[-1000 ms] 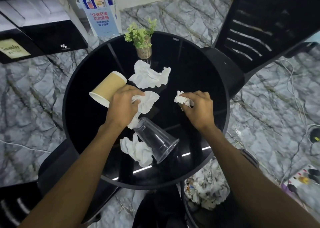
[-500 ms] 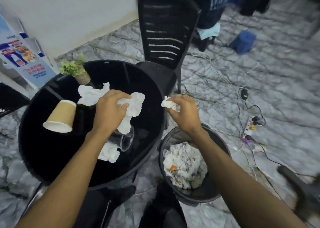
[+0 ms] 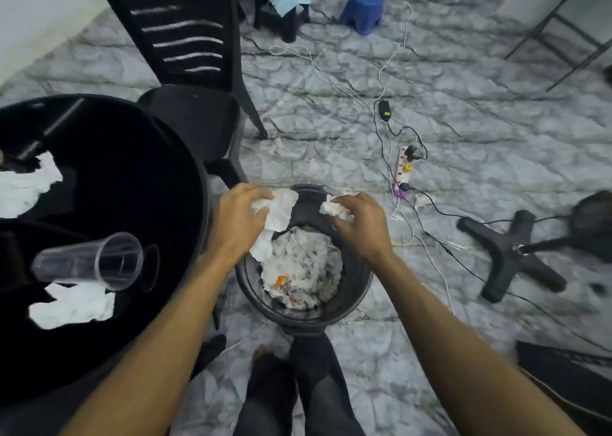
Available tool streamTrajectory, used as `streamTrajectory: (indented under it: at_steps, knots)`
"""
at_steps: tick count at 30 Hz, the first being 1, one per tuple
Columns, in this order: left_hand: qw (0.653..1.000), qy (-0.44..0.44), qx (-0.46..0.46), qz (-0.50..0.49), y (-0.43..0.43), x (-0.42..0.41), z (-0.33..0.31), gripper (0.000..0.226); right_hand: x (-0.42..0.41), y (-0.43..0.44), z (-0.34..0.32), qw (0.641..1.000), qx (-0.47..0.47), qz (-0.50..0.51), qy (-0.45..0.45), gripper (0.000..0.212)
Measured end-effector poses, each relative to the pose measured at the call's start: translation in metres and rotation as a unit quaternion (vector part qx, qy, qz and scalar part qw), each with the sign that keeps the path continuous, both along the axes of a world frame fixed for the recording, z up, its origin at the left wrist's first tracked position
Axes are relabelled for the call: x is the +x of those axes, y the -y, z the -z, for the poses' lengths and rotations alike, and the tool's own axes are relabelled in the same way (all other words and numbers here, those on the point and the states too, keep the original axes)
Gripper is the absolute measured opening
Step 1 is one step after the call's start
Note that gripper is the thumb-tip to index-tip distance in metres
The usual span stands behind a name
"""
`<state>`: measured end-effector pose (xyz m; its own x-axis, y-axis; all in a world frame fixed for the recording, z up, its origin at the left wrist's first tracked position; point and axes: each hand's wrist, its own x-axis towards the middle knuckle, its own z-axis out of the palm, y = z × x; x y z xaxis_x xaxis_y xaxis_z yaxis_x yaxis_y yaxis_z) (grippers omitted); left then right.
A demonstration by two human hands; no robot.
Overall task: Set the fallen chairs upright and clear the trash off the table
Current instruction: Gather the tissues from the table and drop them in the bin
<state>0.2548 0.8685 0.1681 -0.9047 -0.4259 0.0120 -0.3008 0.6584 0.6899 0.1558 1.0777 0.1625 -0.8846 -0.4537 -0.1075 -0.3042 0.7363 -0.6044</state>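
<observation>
Mid-dump here, both hands parked over the black bin (image 3: 356, 289) w/ paper in each. Left hand (image 3: 236, 222) was pinched round a big floppy tissue (image 3: 276, 218) that dangled down past the rim, lower end already inside the mouth. Right hand (image 3: 359, 225) was clenched on a small wadded tissue (image 3: 332, 208), sat over the far-right edge of the opening.

Best way to finish imo: just let go of both at once, straight down. Left one looked fine, centred enough. Right wad was a bit close to the rim tho, so prob worth nudging inward first or could bounce out onto the floor. Bin looked pretty full of crumpled paper already, so maybe a quick press down after.

Plenty left on the round black table (image 3: 185, 177) btw: clear plastic cup (image 3: 89, 261) lying on its side, a white tissue (image 3: 73, 306) just under it, another tissue (image 3: 25, 187) further back at the left edge.

Chairs: black slatted chair (image 3: 185, 54) stood upright by the table. Swivel chair (image 3: 516, 253) looked tipped over on the floor at right, base sticking up sideways, cables all round it, so careful footing there.
</observation>
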Motion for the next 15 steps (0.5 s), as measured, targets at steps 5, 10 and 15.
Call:
streamTrajectory:
  at_steps: [5,10,15]
  knots:
    - [0.998,0.066,0.006,-0.010,-0.022,-0.017,0.061,0.025,-0.014,-0.022,0.056,0.998,0.030,-0.004,0.053,0.034]
    - [0.992,0.120,0.018,-0.025,-0.037,-0.025,0.134,0.024,-0.024,-0.026,0.124,0.994,0.049,-0.020,0.099,0.037]
    - [0.981,0.187,0.027,-0.042,-0.046,-0.025,0.209,0.036,-0.027,-0.029,0.194,0.982,0.102,-0.044,0.151,0.056]
